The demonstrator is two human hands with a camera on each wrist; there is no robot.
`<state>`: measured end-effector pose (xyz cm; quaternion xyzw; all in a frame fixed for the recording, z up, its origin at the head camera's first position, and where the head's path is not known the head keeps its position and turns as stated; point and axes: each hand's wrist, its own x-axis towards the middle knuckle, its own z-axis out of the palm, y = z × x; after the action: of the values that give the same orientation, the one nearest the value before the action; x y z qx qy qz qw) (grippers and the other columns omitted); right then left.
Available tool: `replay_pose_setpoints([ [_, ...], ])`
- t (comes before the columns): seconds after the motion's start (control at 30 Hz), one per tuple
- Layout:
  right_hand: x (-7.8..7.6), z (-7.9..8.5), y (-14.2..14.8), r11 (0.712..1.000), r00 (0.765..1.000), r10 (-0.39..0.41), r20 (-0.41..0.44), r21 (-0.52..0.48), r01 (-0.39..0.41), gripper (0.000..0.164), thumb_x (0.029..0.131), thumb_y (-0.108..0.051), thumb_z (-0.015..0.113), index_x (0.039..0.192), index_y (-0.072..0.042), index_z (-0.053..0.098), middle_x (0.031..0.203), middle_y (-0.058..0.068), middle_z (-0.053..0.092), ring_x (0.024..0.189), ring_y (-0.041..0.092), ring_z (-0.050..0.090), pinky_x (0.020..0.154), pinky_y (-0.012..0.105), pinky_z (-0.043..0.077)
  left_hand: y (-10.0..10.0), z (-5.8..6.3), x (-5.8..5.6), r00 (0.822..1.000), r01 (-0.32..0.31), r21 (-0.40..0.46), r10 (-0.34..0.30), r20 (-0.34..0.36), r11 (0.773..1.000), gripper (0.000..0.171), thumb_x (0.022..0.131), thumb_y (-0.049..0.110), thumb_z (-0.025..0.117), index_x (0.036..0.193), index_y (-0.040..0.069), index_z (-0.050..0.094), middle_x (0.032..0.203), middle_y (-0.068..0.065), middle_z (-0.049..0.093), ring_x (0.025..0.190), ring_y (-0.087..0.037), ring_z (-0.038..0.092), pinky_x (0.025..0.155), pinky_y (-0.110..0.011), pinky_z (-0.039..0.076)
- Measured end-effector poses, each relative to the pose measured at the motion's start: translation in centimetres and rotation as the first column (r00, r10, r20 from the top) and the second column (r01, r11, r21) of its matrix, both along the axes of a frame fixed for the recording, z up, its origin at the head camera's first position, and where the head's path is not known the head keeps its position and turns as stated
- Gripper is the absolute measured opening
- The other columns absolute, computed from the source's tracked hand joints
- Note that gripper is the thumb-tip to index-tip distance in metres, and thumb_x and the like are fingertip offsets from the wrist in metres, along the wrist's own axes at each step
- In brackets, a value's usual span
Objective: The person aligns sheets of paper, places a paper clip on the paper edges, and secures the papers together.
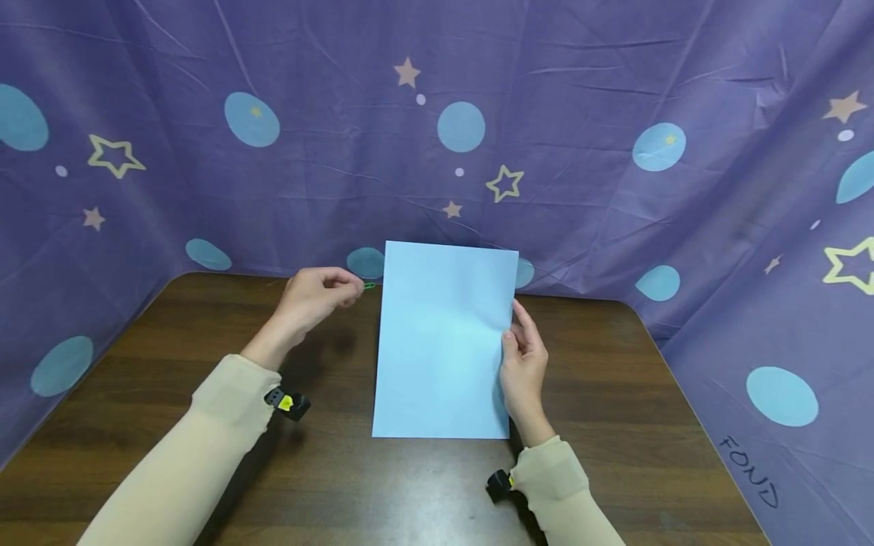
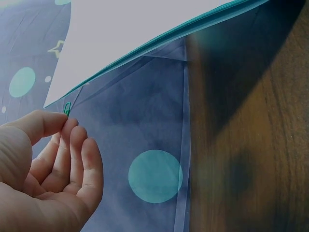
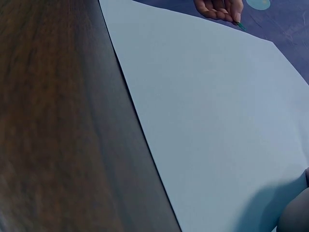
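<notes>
A small green paper clip is pinched between the thumb and index finger of my left hand. In the left wrist view the clip points up toward the lower corner of the paper, with a slight gap seeming to part them. My right hand grips the right edge of the light blue paper, thumb in front and fingers partly hidden behind. The paper is held upright, off the table at least at its far end. Its edge in the left wrist view shows several stacked layers.
A brown wooden table lies beneath both hands. Behind it and along the sides hangs a purple cloth with blue spots and stars. Each sleeve cuff carries a small black camera, one on the left wrist and one on the right.
</notes>
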<state>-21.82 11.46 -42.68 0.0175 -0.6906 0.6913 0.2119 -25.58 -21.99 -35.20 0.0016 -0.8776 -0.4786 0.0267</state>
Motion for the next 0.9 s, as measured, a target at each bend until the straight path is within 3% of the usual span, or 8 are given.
replay_pose_setpoints([
  [0.27,0.0,-0.1,0.1,1.0,1.0,0.002,0.0,-0.004,-0.002,0.056,0.103,0.015,0.052,0.152,-0.011,0.059,0.11,0.025,0.062,0.083,0.019,0.048,0.066,0.016,0.04,0.2,0.4,-0.5,0.998,0.03,0.079,-0.034,0.046,0.996,0.025,0.1,0.03,0.072,0.115,0.011,0.079,0.106,-0.009,0.078,0.097,-0.02,0.07,0.09,-0.034,0.056],
  [0.33,-0.6,-0.8,0.3,1.0,1.0,-0.001,0.003,0.002,0.001,0.056,0.103,0.015,0.052,0.153,-0.011,0.058,0.111,0.025,0.062,0.083,0.019,0.049,0.066,0.016,0.04,0.2,0.6,-0.6,0.997,0.034,0.105,-0.041,0.061,0.994,0.025,0.1,0.029,0.072,0.115,0.01,0.079,0.106,-0.009,0.078,0.097,-0.019,0.07,0.09,-0.032,0.057],
  [0.57,-1.6,-2.5,0.8,1.0,1.0,0.0,-0.02,0.011,0.0,0.058,0.105,0.009,0.055,0.152,-0.025,0.061,0.11,0.018,0.063,0.082,0.017,0.049,0.065,0.017,0.041,0.6,1.3,-1.2,0.993,0.063,0.175,-0.079,0.087,0.983,0.034,0.102,0.028,0.072,0.122,0.001,0.075,0.114,-0.012,0.076,0.1,-0.02,0.072,0.087,-0.025,0.059],
  [0.9,-1.6,-2.8,0.9,1.0,1.0,0.008,-0.018,0.012,-0.008,0.059,0.105,0.009,0.055,0.151,-0.027,0.061,0.11,0.016,0.065,0.083,0.017,0.05,0.065,0.017,0.042,0.8,1.1,-1.9,0.991,0.063,0.238,-0.089,0.1,0.969,0.03,0.103,0.022,0.071,0.121,-0.002,0.074,0.107,-0.006,0.077,0.093,-0.011,0.073,0.095,-0.035,0.061],
])
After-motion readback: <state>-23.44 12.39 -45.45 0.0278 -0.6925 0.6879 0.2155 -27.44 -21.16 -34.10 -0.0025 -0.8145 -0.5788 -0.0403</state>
